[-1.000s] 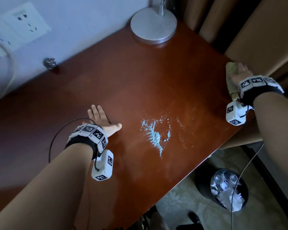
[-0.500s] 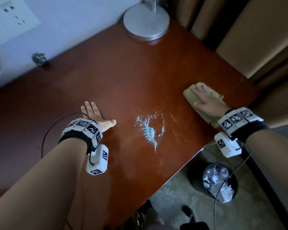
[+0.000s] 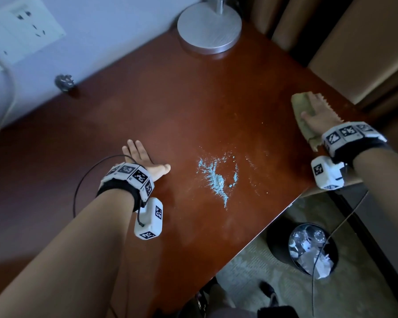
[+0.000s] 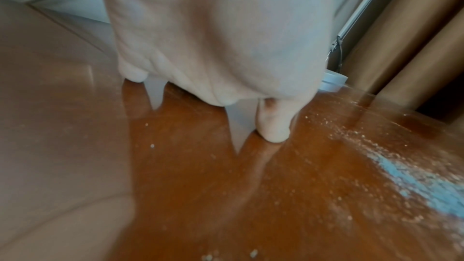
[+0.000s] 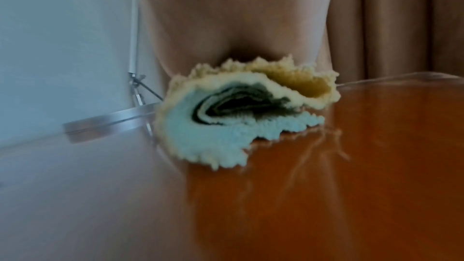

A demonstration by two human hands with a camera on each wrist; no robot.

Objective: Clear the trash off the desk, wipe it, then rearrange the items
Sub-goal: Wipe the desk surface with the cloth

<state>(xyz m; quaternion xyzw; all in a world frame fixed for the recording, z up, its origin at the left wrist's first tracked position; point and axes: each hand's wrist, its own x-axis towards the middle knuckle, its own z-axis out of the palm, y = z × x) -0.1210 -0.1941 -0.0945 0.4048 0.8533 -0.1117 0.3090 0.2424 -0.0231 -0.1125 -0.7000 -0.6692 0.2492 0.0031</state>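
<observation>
A spill of blue powder (image 3: 216, 180) lies in the middle of the red-brown desk (image 3: 170, 99), with fine crumbs scattered around it. In the left wrist view the blue powder (image 4: 414, 182) streaks the wood to the right of my hand. My left hand (image 3: 145, 159) rests flat on the desk to the left of the spill, fingers straight, holding nothing. My right hand (image 3: 317, 113) presses flat on a folded yellowish cloth (image 3: 296, 102) near the desk's right edge, apart from the powder. The right wrist view shows the cloth (image 5: 226, 126) folded under my palm, its inner layers blue-tinted.
A round silver lamp base (image 3: 209, 28) stands at the desk's far corner. A small metal object (image 3: 64, 82) lies by the wall, under a wall socket (image 3: 21, 35). A black trash bin (image 3: 308, 253) with clear trash stands on the floor below the desk's right edge. Brown curtains hang behind.
My right hand slid the cloth left onto the desk toward the powder, then back right and away toward the desk's edge. My left hand stayed flat in place.
</observation>
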